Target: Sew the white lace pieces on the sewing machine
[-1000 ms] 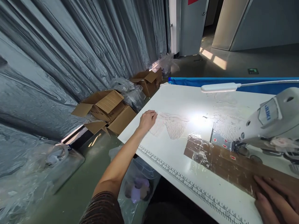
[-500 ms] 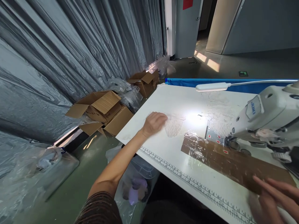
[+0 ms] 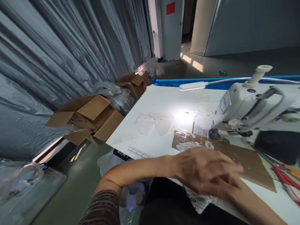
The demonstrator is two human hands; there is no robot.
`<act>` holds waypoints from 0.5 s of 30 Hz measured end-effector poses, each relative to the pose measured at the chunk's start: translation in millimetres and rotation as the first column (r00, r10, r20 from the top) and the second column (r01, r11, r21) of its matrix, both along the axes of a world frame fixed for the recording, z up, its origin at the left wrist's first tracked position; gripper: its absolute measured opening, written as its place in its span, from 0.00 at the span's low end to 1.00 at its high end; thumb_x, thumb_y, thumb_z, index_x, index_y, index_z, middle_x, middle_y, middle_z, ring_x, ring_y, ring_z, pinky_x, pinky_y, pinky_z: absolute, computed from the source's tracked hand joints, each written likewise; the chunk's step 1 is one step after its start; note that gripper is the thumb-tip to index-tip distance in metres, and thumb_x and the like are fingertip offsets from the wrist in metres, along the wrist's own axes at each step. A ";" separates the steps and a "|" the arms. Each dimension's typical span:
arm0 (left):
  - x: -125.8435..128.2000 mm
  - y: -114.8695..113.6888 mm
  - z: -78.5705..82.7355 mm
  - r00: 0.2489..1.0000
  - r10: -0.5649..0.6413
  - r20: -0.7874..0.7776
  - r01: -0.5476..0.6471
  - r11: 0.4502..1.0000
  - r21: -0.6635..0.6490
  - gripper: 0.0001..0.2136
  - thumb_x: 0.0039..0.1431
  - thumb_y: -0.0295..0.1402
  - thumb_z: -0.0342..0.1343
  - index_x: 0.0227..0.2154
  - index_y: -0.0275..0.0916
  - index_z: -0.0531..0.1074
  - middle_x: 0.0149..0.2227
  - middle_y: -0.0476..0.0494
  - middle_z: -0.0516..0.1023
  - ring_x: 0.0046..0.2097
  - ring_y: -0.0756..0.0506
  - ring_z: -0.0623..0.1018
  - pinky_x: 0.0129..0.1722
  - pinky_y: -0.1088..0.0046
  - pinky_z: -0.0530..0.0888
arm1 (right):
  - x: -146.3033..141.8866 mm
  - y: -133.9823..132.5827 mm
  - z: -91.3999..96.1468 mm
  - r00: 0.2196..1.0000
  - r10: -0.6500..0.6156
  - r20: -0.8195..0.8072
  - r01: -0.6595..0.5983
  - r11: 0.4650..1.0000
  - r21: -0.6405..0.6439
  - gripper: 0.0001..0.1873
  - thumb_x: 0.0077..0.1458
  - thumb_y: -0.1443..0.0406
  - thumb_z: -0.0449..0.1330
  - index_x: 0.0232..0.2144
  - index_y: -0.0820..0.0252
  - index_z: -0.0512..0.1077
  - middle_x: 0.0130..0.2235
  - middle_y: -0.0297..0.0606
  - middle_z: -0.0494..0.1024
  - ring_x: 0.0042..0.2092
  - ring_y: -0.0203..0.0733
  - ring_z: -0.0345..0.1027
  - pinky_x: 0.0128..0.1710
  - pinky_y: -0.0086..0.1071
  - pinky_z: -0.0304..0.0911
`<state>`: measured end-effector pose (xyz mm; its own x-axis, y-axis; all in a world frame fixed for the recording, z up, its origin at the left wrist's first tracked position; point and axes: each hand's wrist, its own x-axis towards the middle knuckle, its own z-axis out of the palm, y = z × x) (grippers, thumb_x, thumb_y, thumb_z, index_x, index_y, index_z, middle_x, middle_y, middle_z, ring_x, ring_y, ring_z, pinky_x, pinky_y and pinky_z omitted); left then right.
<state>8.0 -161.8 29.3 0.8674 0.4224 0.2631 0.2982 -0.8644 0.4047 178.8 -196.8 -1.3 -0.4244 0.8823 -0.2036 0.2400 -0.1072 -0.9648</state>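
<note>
My left hand [image 3: 203, 165] reaches across to the right over the table's front edge, back up and smeared by motion. It crosses over my right hand [image 3: 220, 187], whose fingers are mostly hidden beneath it. Below the two hands a piece of white lace [image 3: 199, 201] hangs past the table edge; whether either hand grips it I cannot tell. White lace [image 3: 188, 145] also shows on the brown board [image 3: 248, 162] just beyond my hands. Farther left, a lace piece with two rounded lobes [image 3: 153, 123] lies flat on the white table [image 3: 131, 137].
A white sewing machine [image 3: 248, 106] stands at the right, with a lamp [image 3: 193, 86] lighting the table. Red-handled tools [image 3: 284, 181] lie near the right edge. Open cardboard boxes [image 3: 91, 109] and plastic bags sit on the floor at left. A printed ruler [image 3: 139, 152] runs along the front edge.
My left hand has left the lace on the table and swung right to meet my right hand. That lace now lies spread out. The view has turned to the right.
</note>
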 end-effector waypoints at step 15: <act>-42.8 52.7 -1.0 0.991 0.122 -0.046 -0.129 0.876 -0.464 0.13 0.61 0.44 0.57 0.29 0.39 0.68 0.29 0.50 0.72 0.30 0.52 0.69 0.28 0.75 0.65 | 55.8 44.4 18.2 0.983 0.183 0.013 -0.177 0.965 -0.192 0.20 0.55 0.50 0.62 0.38 0.62 0.72 0.26 0.30 0.71 0.24 0.31 0.59 0.22 0.26 0.57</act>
<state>-34.8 -109.1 28.3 0.8010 0.5987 -0.0031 0.4010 -0.5327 0.7452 234.6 -152.5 17.0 -0.5633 0.7361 -0.3752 0.3013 -0.2399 -0.9229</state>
